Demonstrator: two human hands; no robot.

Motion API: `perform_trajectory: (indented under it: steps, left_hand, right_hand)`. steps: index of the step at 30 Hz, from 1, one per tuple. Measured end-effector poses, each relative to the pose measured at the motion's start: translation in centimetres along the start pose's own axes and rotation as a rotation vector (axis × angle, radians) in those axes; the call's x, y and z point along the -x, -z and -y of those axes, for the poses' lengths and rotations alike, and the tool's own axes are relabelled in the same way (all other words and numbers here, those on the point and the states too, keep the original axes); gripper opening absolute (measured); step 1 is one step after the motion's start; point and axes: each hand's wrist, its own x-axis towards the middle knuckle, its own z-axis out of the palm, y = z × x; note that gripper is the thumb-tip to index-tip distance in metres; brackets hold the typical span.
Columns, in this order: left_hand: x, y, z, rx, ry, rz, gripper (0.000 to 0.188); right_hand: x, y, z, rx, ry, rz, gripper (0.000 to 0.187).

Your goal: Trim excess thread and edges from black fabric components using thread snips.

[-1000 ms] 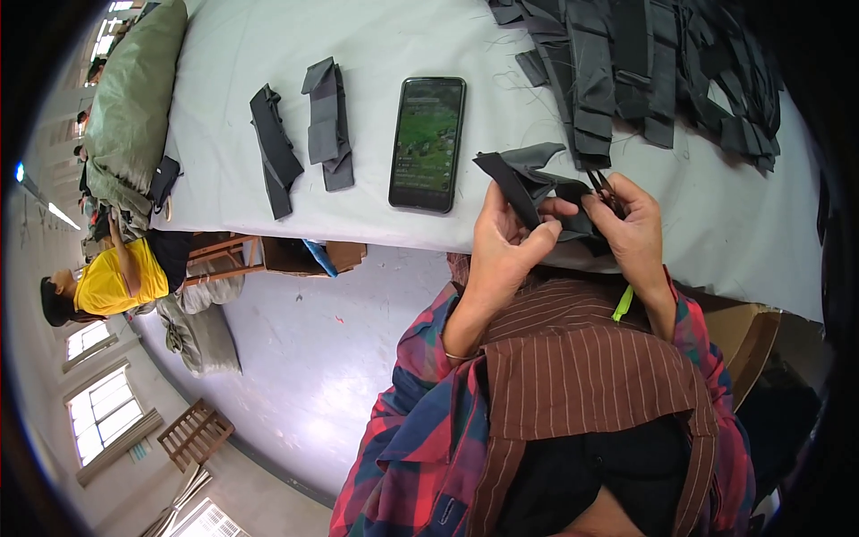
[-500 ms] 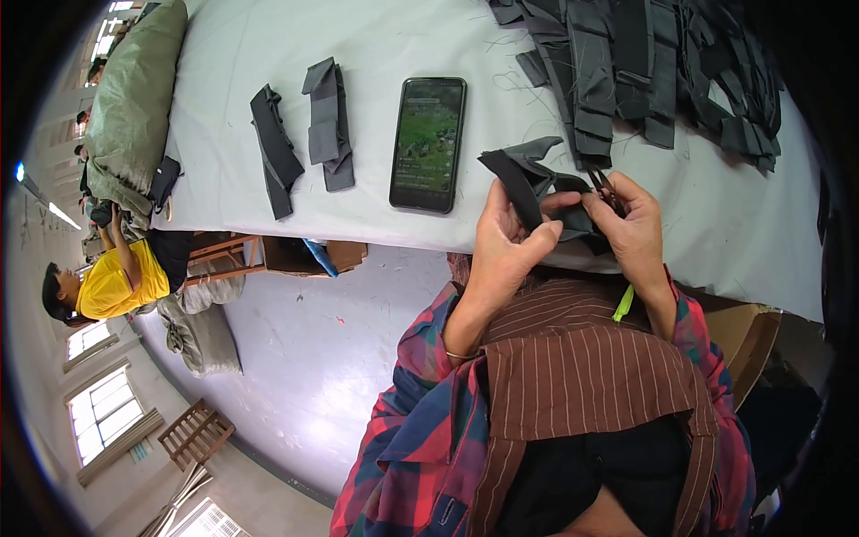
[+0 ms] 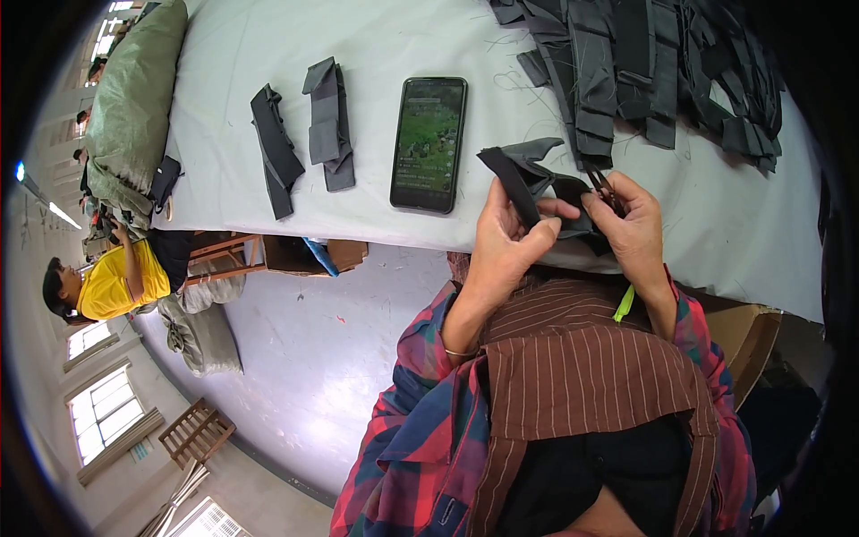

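Note:
Above the table's near edge, a folded dark grey fabric strip [image 3: 516, 182] is held between my two hands. My left hand [image 3: 503, 249] is closed on it, thumb and fingers pinching the cloth. My right hand [image 3: 635, 231] is closed too, its fingertips at the strip's right end. Dark thread snips [image 3: 600, 182] stick out of the right hand, blades pointing away from me. Part of the cloth is hidden behind my fingers. Farther off lies a heap of similar grey strips [image 3: 591, 85] with loose threads around it.
A phone [image 3: 428, 143] with a lit screen lies left of my hands on the white-covered table [image 3: 376, 40]. Beyond it rest two folded strips, one slanted [image 3: 276, 152] and one straighter [image 3: 331, 134]. A large sack [image 3: 134, 89] and a person in yellow [image 3: 121, 279] are at far left.
My left fingers have shifted slightly on the fabric strip; my right hand has hardly moved. The person in yellow has moved their head and arms a little.

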Motion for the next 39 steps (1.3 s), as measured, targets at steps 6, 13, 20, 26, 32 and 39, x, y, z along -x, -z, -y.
perform_trajectory:
  steps: [6,13,20,26,32,39]
  left_hand:
    - [0.0,0.2,-0.2,-0.029,0.041,-0.026,0.048]
    - [0.0,0.5,-0.1,-0.019,0.039,-0.054,0.045]
    - [0.3,0.3,-0.1,0.011,0.018,-0.041,0.048]
    - [0.3,-0.1,-0.4,0.001,0.007,-0.056,0.047]
    - [0.5,0.4,-0.8,-0.046,0.029,-0.028,0.046]
    - [0.7,0.1,-1.0,-0.057,-0.004,-0.050,0.052]
  right_hand:
    - [0.1,-0.1,0.5,0.010,-0.006,0.007,0.018]
    - [0.1,-0.1,0.7,-0.008,-0.022,0.021,0.017]
    - [0.3,0.1,0.8,-0.038,-0.035,0.028,0.017]
    - [0.3,0.2,0.9,-0.037,-0.037,0.015,0.018]
    - [0.3,0.4,0.6,-0.067,-0.009,0.043,0.019]
    - [0.5,1.1,0.4,-0.122,-0.016,0.045,0.018]
